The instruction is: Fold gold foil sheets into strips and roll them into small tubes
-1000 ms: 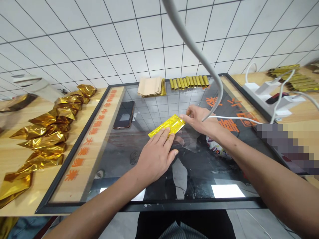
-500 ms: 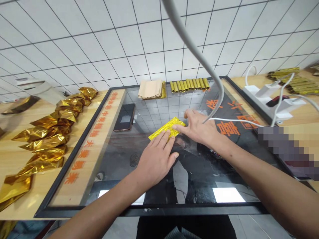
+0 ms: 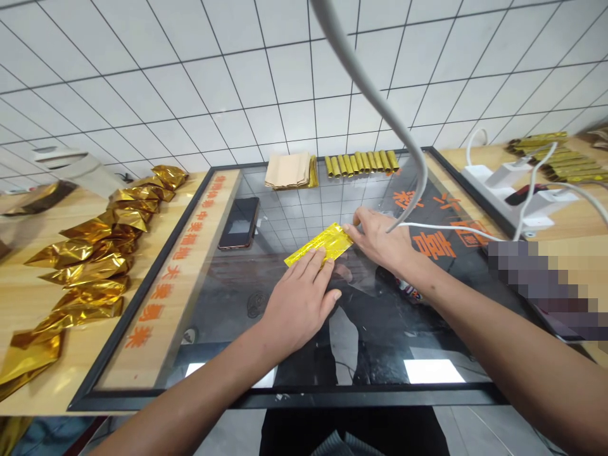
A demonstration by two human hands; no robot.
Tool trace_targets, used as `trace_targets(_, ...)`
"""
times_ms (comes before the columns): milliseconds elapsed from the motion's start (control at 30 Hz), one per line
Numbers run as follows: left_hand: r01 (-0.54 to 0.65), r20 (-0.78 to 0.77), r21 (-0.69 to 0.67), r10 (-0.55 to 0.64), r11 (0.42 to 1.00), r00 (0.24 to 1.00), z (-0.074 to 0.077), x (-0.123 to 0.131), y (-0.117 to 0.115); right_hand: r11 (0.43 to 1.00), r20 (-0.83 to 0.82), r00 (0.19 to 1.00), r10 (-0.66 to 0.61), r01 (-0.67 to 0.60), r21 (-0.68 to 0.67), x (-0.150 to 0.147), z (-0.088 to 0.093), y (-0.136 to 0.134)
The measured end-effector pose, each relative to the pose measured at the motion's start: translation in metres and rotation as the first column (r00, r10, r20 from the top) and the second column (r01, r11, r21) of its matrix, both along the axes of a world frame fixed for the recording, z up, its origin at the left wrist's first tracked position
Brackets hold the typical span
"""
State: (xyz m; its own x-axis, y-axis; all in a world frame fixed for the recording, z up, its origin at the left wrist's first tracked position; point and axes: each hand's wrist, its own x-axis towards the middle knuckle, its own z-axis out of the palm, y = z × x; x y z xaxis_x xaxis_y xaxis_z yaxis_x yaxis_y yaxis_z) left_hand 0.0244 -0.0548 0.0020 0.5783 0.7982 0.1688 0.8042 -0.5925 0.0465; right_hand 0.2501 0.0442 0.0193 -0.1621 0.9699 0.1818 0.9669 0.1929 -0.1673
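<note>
A sheet of gold foil paper [image 3: 327, 242] lies slantwise on the dark glass panel [image 3: 213, 297]. Its top is creased and shiny. My left hand [image 3: 301, 297] rests flat on the near left part of the sheet, fingers stretched out and thumb apart. At the sheet's right end is my right hand [image 3: 382, 237], its fingers curled and the thumb and forefinger at the far right corner. The undersides of the right fingers are hidden.
Behind stand a stack of tan paper sheets [image 3: 287, 170] and a row of rolled gold tubes [image 3: 361, 163]. A phone [image 3: 239, 223] lies left of centre. Folded gold foil pieces [image 3: 90, 253] line the left. A power strip [image 3: 498, 196] sits right; a thick grey cable [image 3: 375, 95] hangs in front.
My right thumb has slid from the face of the gold foil paper toward its far right corner. The left hand stays flat on the paper.
</note>
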Motion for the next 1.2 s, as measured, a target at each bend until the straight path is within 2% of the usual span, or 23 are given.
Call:
trace_targets(167, -0.003, 0.013, -0.004, 0.003, 1.0, 1.0, -0.001, 0.0, 0.0, 0.999, -0.008, 0.999, 0.044, -0.044, -0.006, -0.003, 0.004, -0.011)
trace_targets(300, -0.004, 0.009, -0.008, 0.004, 1.0, 1.0, -0.001, 0.0, 0.0, 0.999, 0.018, 0.999, 0.036, -0.036, -0.015, -0.001, 0.003, -0.006)
trace_targets(433, -0.01, 0.005, -0.012, 0.01, 1.0, 1.0, -0.001, 0.0, 0.0, 1.0, -0.111, 0.994, 0.0, -0.002, -0.018, 0.003, 0.007, -0.001)
trace_targets(500, -0.01, 0.008, -0.004, 0.01, 1.0, 1.0, -0.001, 0.0, 0.0, 0.995, -0.218, 0.973, 0.078, -0.064, 0.07, 0.001, 0.009, -0.005)
trace_targets(567, -0.01, 0.012, 0.005, 0.01, 1.0, 1.0, -0.002, 0.0, -0.001, 0.959, -0.302, 0.914, 0.272, -0.23, 0.166, -0.004, 0.008, -0.011)
trace_targets(633, -0.007, 0.024, 0.01, 0.007, 1.0, 1.0, -0.003, 0.0, -0.001, 0.873, -0.341, 0.804, 0.487, -0.459, 0.165, -0.01, 0.003, -0.018)
trace_targets(700, -0.005, 0.044, 0.006, 0.005, 1.0, 0.999, -0.003, 0.0, -0.001, 0.79, -0.339, 0.722, 0.603, -0.601, 0.125, -0.016, -0.004, -0.022)
trace_targets(767, -0.001, 0.056, -0.011, 0.002, 1.0, 0.998, -0.003, 0.001, -0.001, 0.771, -0.294, 0.726, 0.622, -0.633, 0.07, -0.021, -0.011, -0.023)
trace_targets(900, 0.006, 0.049, -0.063, -0.003, 0.998, 0.999, 0.0, 0.0, 0.0, 0.788, -0.178, 0.778, 0.602, -0.615, -0.027, -0.023, -0.017, -0.021)
trace_targets(1100, 0.056, 0.047, -0.059, -0.053, 0.997, 0.997, -0.003, -0.014, -0.005, 0.768, -0.149, 0.764, 0.628, -0.639, -0.039, -0.02, -0.02, -0.019)
trace_targets(1200, 0.028, 0.014, -0.038, -0.027, 0.999, 1.0, -0.004, -0.025, -0.015, 0.761, -0.117, 0.758, 0.641, -0.648, -0.033, -0.02, -0.022, -0.019)
